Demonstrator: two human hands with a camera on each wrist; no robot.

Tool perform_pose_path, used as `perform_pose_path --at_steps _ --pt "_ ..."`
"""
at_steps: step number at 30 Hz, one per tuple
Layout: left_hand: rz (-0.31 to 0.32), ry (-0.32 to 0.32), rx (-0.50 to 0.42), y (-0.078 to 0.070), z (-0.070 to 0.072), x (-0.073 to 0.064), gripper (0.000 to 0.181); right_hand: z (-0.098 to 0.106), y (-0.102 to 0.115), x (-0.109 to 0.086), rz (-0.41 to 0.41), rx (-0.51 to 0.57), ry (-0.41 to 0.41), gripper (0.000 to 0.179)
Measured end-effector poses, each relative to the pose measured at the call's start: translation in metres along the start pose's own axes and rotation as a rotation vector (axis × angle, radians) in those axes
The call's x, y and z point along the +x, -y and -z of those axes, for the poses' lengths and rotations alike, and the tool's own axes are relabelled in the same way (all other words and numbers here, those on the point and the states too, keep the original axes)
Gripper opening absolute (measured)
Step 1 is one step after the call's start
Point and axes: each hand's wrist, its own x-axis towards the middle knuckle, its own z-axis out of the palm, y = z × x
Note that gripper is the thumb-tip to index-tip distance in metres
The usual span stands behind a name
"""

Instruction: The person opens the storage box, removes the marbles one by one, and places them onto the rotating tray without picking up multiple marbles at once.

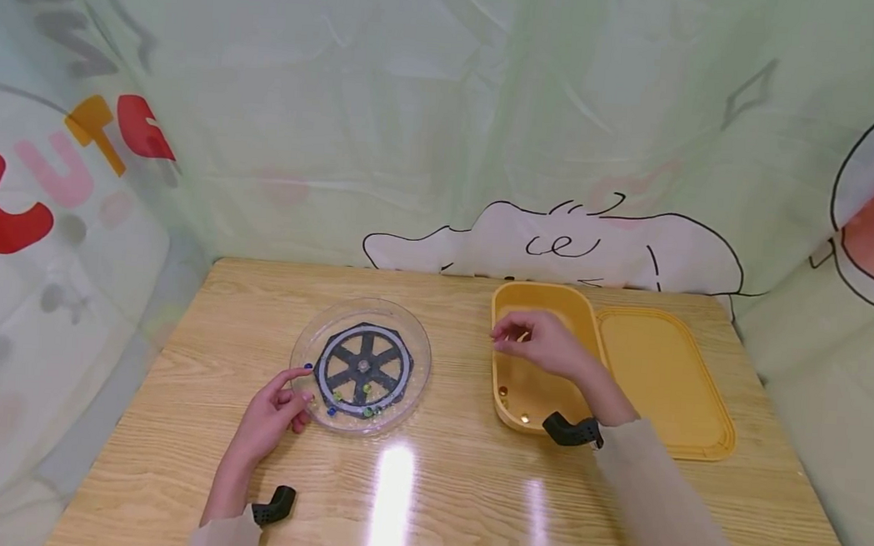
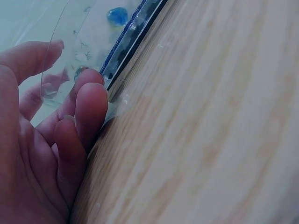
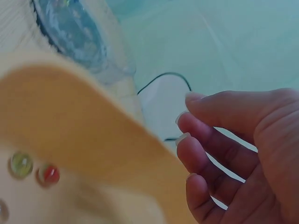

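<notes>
A round clear dish (image 1: 421,339) with a dark wheel-shaped pattern stands left of centre, with several blue and green marbles (image 1: 367,412) in it. My left hand (image 1: 272,417) is at its near-left rim, thumb and fingertips around the clear wall, partly seen through it in the left wrist view. A blue marble (image 1: 308,366) lies by the index fingertip. My right hand (image 1: 541,342) hovers over the left side of the yellow box (image 1: 548,296), fingers loosely bent towards the thumb; nothing shows between them. Inside the box lie several marbles, including a yellow-green marble (image 3: 21,164) and a red marble (image 3: 49,174).
A flat yellow lid (image 1: 663,379) lies to the right of the box on the wooden table (image 1: 197,392). Printed cloth (image 1: 355,134) hangs behind the table and at both sides. The box wall rises between the right hand and the dish.
</notes>
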Motion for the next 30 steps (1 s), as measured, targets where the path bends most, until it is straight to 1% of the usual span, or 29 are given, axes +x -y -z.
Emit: perform_pose_path --at_steps 5,11,15,18,21,24,30 --pt "-0.004 0.003 0.006 0.003 0.0 0.001 0.039 0.002 -0.014 -0.005 -0.024 0.007 0.013 0.01" --pt "-0.004 0.001 0.006 0.002 0.0 0.0 0.038 0.0 -0.027 -0.008 -0.074 0.03 0.065 0.01" --pt "0.0 0.008 0.009 0.002 0.0 0.001 0.039 -0.003 -0.032 -0.009 -0.121 0.06 0.09 0.01" --pt "0.011 0.008 0.006 0.002 0.0 0.002 0.039 -0.005 -0.034 -0.008 -0.145 0.062 0.098 0.009" --pt "0.018 0.009 0.006 0.002 0.0 0.002 0.04 -0.007 -0.035 -0.007 -0.143 0.063 0.105 0.008" --pt "0.022 0.005 0.005 0.002 0.0 0.002 0.04 -0.008 -0.039 -0.007 -0.133 0.085 0.127 0.009" --pt "0.008 -0.002 0.01 0.001 0.0 0.001 0.039 -0.008 -0.048 -0.007 -0.118 0.124 0.211 0.009"
